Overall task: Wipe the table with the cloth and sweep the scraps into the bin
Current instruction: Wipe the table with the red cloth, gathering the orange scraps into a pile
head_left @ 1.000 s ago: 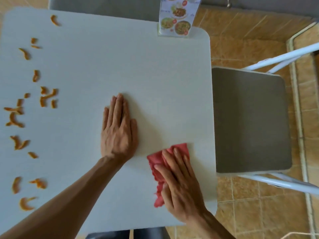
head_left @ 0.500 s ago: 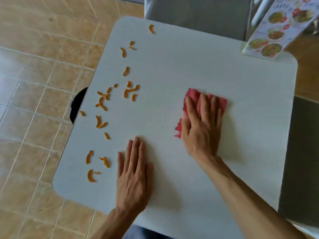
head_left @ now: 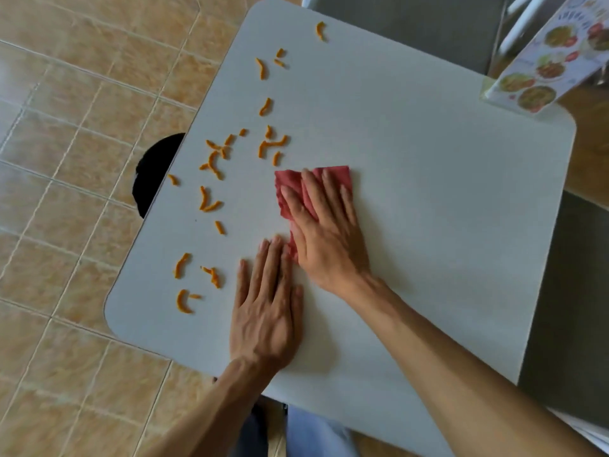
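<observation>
A white square table [head_left: 445, 199] fills the view. A red cloth [head_left: 291, 183] lies on it near the middle, pressed flat under my right hand [head_left: 324, 229], whose fingers are spread over it. My left hand [head_left: 265, 311] rests palm down on the bare table just below and left of the cloth, holding nothing. Several orange scraps [head_left: 214, 159] are scattered along the left part of the table, the closest a little above the cloth's upper left corner. A black bin [head_left: 153, 169] shows partly under the table's left edge; the tabletop hides the rest of it.
A menu card [head_left: 553, 57] stands at the table's far right corner. A grey chair seat [head_left: 412, 24] is beyond the far edge, another [head_left: 573, 308] at the right. Tan floor tiles [head_left: 72, 127] lie to the left.
My right hand has slid the cloth leftward across the table toward the scraps. My left hand stays flat, and the cloth now lies just above it.
</observation>
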Demonstrator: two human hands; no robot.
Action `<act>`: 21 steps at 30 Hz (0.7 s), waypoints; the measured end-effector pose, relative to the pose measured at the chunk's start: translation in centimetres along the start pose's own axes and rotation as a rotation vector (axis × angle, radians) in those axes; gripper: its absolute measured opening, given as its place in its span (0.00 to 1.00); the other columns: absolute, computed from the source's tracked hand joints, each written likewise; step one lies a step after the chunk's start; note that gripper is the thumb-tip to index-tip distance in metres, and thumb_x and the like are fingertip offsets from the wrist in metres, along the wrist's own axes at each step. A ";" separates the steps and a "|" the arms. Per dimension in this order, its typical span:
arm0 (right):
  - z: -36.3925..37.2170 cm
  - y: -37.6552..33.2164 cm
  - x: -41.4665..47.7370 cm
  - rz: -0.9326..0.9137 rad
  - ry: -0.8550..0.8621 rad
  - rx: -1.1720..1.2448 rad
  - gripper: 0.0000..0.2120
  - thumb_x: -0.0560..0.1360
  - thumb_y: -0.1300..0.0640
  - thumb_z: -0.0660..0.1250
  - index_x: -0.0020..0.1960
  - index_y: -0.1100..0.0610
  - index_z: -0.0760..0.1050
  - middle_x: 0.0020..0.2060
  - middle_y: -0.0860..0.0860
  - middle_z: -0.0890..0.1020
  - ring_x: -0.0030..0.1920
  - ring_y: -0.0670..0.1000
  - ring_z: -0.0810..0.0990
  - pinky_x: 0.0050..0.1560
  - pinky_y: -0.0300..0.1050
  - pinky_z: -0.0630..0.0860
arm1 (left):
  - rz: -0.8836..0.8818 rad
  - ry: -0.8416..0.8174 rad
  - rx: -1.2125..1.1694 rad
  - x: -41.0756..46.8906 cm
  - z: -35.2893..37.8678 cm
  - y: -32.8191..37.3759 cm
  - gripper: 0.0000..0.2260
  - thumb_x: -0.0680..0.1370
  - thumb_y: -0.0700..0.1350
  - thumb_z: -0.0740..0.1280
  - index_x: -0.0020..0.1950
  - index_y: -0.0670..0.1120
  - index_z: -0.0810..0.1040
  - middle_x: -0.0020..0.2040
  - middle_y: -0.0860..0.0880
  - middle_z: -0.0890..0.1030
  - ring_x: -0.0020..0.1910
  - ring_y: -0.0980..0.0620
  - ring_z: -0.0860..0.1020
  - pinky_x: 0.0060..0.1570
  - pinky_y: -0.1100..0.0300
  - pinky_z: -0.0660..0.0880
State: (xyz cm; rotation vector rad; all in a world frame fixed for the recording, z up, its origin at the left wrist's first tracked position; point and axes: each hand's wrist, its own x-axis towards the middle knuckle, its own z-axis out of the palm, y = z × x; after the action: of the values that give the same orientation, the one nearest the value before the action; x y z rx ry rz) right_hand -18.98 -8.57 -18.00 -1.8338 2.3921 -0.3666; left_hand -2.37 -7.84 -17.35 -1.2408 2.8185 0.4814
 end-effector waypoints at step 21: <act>-0.9 -4.9 -20.2 0.683 0.134 -0.039 0.23 0.85 0.47 0.55 0.79 0.46 0.64 0.82 0.55 0.60 0.83 0.60 0.54 0.82 0.61 0.50 | 0.044 0.093 -0.064 -0.3 1.2 -0.5 0.26 0.83 0.49 0.51 0.80 0.42 0.52 0.81 0.42 0.51 0.81 0.45 0.47 0.78 0.43 0.44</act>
State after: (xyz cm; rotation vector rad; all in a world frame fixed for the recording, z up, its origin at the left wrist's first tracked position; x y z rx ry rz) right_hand -9.24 9.78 -17.21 -0.9161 2.9263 -0.3715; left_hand -1.95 -7.62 -18.64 -1.2457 2.9355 0.5339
